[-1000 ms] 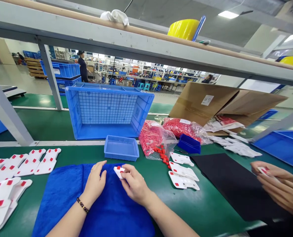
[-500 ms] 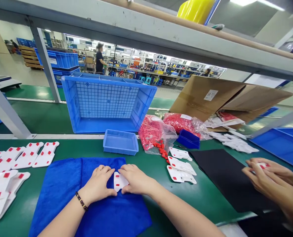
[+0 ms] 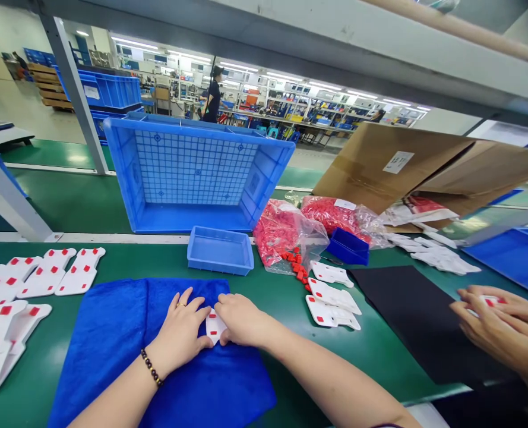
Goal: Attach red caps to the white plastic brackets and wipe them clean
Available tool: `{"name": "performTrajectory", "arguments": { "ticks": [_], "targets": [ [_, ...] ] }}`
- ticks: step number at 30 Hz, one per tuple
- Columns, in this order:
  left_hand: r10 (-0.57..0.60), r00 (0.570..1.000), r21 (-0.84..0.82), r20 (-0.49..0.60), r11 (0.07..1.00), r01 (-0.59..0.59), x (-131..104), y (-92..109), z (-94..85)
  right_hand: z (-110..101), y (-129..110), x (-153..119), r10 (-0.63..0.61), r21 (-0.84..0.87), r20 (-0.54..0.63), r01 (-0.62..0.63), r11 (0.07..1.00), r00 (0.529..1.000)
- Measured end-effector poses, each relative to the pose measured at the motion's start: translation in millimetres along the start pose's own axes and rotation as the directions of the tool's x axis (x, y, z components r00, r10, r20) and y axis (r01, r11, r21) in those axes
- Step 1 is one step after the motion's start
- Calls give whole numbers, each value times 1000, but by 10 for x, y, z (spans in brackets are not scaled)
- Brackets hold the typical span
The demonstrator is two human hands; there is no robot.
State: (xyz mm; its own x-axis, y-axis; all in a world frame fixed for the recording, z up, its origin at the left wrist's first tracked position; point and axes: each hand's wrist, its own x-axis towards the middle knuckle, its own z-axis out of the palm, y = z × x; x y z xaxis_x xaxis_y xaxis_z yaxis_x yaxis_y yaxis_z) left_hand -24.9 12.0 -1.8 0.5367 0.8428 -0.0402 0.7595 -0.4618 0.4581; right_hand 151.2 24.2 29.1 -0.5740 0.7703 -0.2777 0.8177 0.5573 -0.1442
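A white piece with red squares [image 3: 214, 326] lies on the blue cloth [image 3: 112, 333], partly covered by my hands. My left hand [image 3: 184, 328], with a ring and a beaded bracelet at the wrist, touches its left edge; the fingers are spread. My right hand [image 3: 240, 319] has its fingers bent round the right side of the same piece. To the right, several similar white pieces [image 3: 328, 297] lie beside small red parts [image 3: 298, 267]. More white pieces with red squares [image 3: 79, 272] are laid out at the left.
A shallow blue tray [image 3: 220, 251] sits behind the cloth, before a large tilted blue crate [image 3: 196, 172]. Bags of red parts [image 3: 277, 232], a dark blue bin [image 3: 349, 246] and a cardboard box [image 3: 392, 163] stand right. Another person's hands [image 3: 495, 327] hold a white piece over a black mat [image 3: 415, 315].
My left hand's fingers have lifted and spread wider, while both hands stay at the piece. The view has shifted a little. A person in the background has moved right.
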Motion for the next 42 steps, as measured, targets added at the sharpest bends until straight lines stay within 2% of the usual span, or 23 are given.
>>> {"name": "performTrajectory", "arguments": {
  "ticks": [9,20,24,28,34,38,42],
  "targets": [
    [-51,998,57,-38,997,53,20,92,20,129,-7,76,-30,-36,-25,29,999,999],
    [-71,997,30,12,997,70,23,95,40,93,-24,102,3,9,33,-3,1000,999],
    [-61,998,21,14,998,61,13,73,36,125,-23,34,25,33,-26,-24,999,999],
    [-50,998,12,25,999,50,-1,40,27,163,25,-91,45,118,-93,-34,992,995],
    [-18,999,0,35,1000,18,-4,3,5,206,245,-227,31,310,-117,6,951,993],
    [41,999,-17,2,999,-41,0,-2,-13,209,327,-272,43,312,-82,-16,950,996],
    [101,988,-38,-112,994,-106,12,28,-58,219,309,-284,41,283,-149,3,959,988]
  ]
}}
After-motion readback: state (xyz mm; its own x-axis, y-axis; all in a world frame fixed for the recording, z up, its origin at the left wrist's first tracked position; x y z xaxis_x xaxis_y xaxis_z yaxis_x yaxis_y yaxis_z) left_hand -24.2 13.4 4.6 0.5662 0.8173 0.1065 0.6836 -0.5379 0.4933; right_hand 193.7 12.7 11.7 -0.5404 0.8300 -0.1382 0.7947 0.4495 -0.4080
